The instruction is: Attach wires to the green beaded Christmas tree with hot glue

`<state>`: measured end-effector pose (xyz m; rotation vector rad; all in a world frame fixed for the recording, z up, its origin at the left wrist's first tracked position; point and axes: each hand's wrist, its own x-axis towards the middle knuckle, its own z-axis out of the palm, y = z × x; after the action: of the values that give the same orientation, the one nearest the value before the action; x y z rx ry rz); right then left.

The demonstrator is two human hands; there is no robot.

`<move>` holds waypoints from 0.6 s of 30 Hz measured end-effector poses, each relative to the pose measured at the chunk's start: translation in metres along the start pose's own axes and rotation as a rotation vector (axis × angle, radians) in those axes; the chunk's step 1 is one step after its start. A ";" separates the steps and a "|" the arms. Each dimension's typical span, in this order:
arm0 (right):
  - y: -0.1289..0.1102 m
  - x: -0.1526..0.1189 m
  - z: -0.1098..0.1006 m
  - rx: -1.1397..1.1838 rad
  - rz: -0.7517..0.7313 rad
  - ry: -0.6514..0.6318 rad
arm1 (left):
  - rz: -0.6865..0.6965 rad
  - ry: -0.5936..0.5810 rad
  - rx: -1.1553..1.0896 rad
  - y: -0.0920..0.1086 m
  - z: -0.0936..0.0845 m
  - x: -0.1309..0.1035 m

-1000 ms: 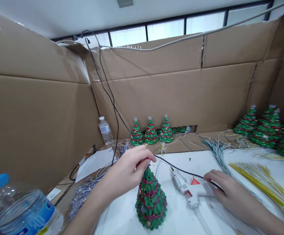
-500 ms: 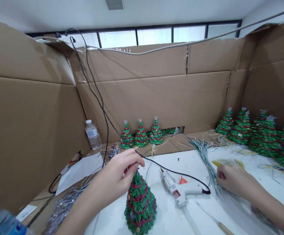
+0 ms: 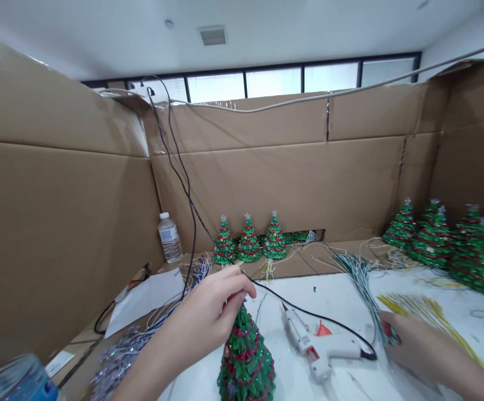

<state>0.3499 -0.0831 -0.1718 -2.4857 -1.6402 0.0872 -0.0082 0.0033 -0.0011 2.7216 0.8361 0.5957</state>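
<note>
My left hand (image 3: 216, 306) is closed in a pinch at the top of a small green Christmas tree (image 3: 248, 362), whose tip the fingers hide. Red garlands wrap around this upright tree. My right hand (image 3: 417, 340), somewhat blurred, has its fingers curled at the lower part of a bundle of green and white wires (image 3: 361, 278). What lies between those fingers is hidden. Just beyond that hand is a bundle of yellow and white wires (image 3: 429, 312). A white glue gun (image 3: 325, 345) lies between the tree and my right hand.
Three decorated trees (image 3: 249, 239) stand along the back cardboard wall (image 3: 267, 184), and several more trees (image 3: 482, 256) at the right. The black cord (image 3: 304, 306) crosses the white tabletop. At left are a water bottle (image 3: 169, 236), paper (image 3: 145, 301) and silvery-tipped wires (image 3: 118, 356).
The whole view has tilted up and shifted left. My right hand has moved nearer me along the green wires. My left hand stays at the tree's top.
</note>
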 end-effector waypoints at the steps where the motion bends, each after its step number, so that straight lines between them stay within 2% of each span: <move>1: 0.000 0.000 0.001 0.000 0.003 -0.010 | 0.002 0.000 0.003 0.000 0.000 0.000; 4: 0.001 -0.001 0.004 0.041 -0.002 -0.023 | 0.000 0.003 0.008 0.001 0.000 -0.001; 10: 0.003 -0.001 0.011 0.119 -0.041 0.030 | 0.020 0.021 0.010 0.003 -0.001 -0.001; 18: -0.009 -0.005 0.013 0.132 -0.030 0.092 | 0.018 0.024 0.002 0.003 0.000 -0.001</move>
<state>0.3377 -0.0828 -0.1837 -2.3310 -1.5803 0.0736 -0.0079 0.0002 -0.0007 2.7317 0.8187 0.6328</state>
